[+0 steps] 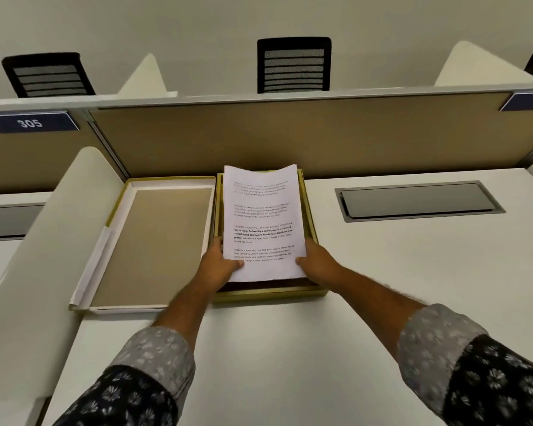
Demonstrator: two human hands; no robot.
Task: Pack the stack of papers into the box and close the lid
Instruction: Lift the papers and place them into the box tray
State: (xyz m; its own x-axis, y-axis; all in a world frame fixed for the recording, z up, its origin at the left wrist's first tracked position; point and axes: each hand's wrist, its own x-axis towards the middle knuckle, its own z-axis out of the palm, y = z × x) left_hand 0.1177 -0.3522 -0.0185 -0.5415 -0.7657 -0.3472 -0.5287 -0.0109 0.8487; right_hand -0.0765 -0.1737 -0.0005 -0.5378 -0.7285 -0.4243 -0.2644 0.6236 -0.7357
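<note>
A white stack of papers [262,222] with printed text hangs just over the open olive-yellow box [271,295] in the middle of the desk. My left hand [219,265] grips the stack's lower left corner, thumb on top. My right hand [316,261] grips the lower right corner the same way. The paper's far end curls up slightly near the box's back wall. The box's dark inside shows under the near edge of the stack. The lid [154,241] lies upside down, tan inside up, touching the box's left side.
A white side divider [43,241] stands left of the lid. A tan partition [290,133] runs behind the box. A grey cable hatch [417,200] is set into the desk at right. Black chairs [293,65] stand beyond the partition.
</note>
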